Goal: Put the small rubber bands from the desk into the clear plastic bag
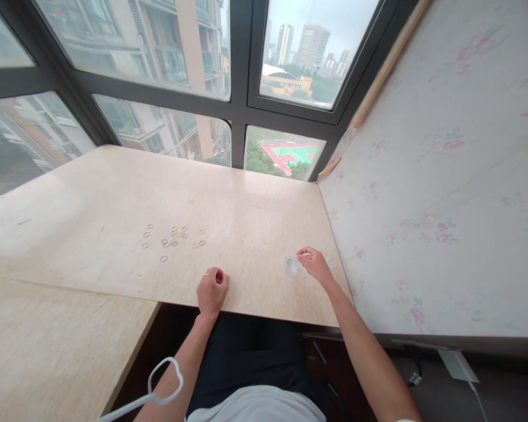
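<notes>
Clear plastic, by the look of it, forms the small packet (293, 266) lying on the pale surface (255, 217) in the head view, with greenish bits showing near its far edge. It sits just left of the right hand's (315, 265) fingertips, which point at it from the wall side; thumb and forefinger seem drawn together there, though I cannot tell whether they pinch its edge. Roughly square, the packet offers no clear long axis. The right hand is plainly the nearer one; the left hand (212, 288) rests well apart from it, near the front edge. Its fingers are curled round towards the thumb, leaving a dark hollow, and whether anything is held inside cannot be made out. Beyond this hand and to its left lie the thin loose rings (174, 235), most of them clustered, with one reddish ring (202, 242) at the cluster's right side, so the left hand is closer to them than the right.
</notes>
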Available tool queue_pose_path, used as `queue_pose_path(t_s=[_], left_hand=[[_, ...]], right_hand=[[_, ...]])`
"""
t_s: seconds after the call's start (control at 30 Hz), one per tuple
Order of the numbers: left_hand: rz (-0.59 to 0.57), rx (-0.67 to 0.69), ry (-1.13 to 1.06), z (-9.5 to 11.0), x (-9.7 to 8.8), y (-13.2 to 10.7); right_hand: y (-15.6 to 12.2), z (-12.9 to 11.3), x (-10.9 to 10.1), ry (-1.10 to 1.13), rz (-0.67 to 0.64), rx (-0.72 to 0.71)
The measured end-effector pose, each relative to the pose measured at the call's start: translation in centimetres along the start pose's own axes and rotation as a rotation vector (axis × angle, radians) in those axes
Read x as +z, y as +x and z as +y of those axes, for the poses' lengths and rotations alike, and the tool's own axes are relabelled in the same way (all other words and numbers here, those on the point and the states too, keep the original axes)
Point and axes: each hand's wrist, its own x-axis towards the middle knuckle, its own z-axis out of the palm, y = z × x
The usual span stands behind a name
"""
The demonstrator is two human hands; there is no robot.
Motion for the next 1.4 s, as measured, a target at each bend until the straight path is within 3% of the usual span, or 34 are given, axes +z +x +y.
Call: queue_pose_path(t_s=[0.27,0.53,0.73,1.13,1.4], left_hand=[[0.002,0.000,0.001,-0.1,0.0,0.0],[0.000,0.002,0.003,-0.1,0.0,-0.2],[0.010,-0.006,0.008,-0.1,0.1,-0.3],[0.033,0.007,0.024,-0.2,0.4,-0.4],[0.000,-0.020,0.025,0.0,0.1,-0.4]], right_hand=[[-2.9,0.2,1.3,0.013,0.033,-0.022],[-3.5,0.1,1.8,-0.057,0.088,-0.043],[-5.3,-0.2,3.5,-0.013,0.063,-0.104],[-10.7,2.5,7.4,0.081,0.052,-0.133],[-12.1,4.1,9.5,-0.007,0.099,-0.240]])
